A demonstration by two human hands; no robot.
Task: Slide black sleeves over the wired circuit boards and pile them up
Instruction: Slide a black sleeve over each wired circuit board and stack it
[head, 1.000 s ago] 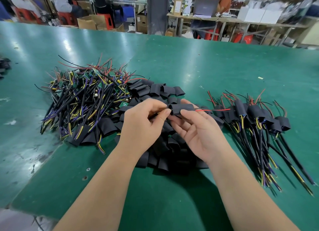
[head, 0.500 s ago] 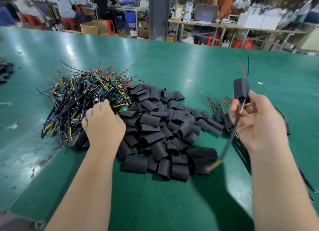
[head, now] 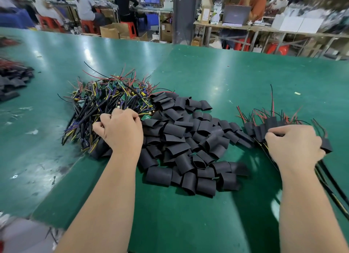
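Observation:
A tangle of wired circuit boards (head: 105, 101) with black, yellow and red leads lies left of centre on the green table (head: 226, 78). My left hand (head: 120, 129) rests on its near side, fingers curled into the wires and pinching one of them. A heap of loose black sleeves (head: 185, 139) fills the middle. To the right lies the pile of sleeved boards (head: 264, 124), red wires pointing away. My right hand (head: 294, 145) is down on that pile, fingers curled round the cable of a sleeved board; my hand hides its sleeve.
Another dark heap of sleeved parts (head: 11, 82) lies at the table's far left edge. The table's near left corner drops off to grey floor (head: 18, 233). Behind the table, people sit at benches with boxes and red stools.
My right hand has dropped from mid-air, carrying the sleeved board down onto the right pile. My left hand has shifted from the sleeves into the wired-board tangle and closed on a wire.

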